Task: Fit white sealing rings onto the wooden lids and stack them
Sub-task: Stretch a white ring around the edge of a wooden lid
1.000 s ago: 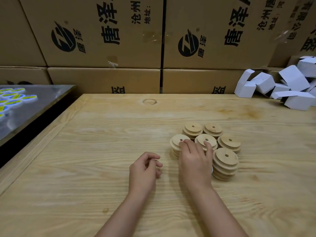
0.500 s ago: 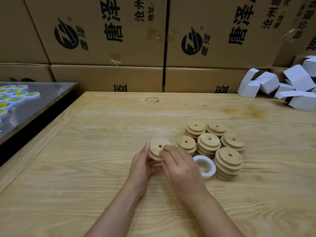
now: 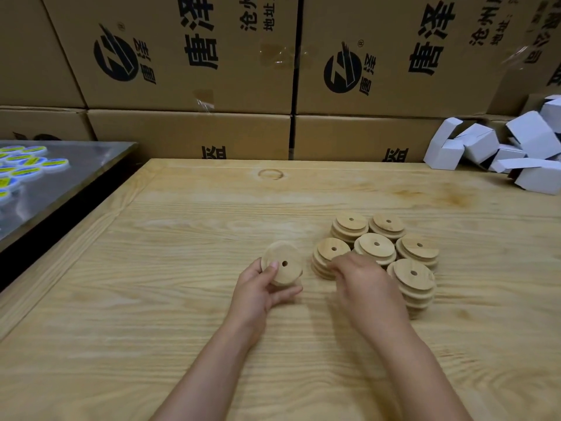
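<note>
My left hand (image 3: 258,290) grips one round wooden lid (image 3: 282,264) with a small centre hole and holds it tilted just above the wooden table (image 3: 151,299). Thumb and fingers curl around the lid's rim. My right hand (image 3: 361,284) is to its right, blurred, palm down among the stacks. It covers the spot between the lid stacks where the white sealing rings lay, so the rings are hidden. Several short stacks of wooden lids (image 3: 413,281) stand clustered around and behind that hand, one stack (image 3: 332,253) right at its fingertips.
Large printed cardboard boxes (image 3: 188,56) form a wall behind the table. Loose small white cartons (image 3: 485,147) pile at the back right. A metal surface (image 3: 76,171) on the left carries several round yellow-and-blue labelled pieces (image 3: 27,165), with a dark gap beside the table edge.
Both hands held the lid half a second ago. My right hand has let go and moved right over the white rings, hiding them. My left hand keeps the lid.
</note>
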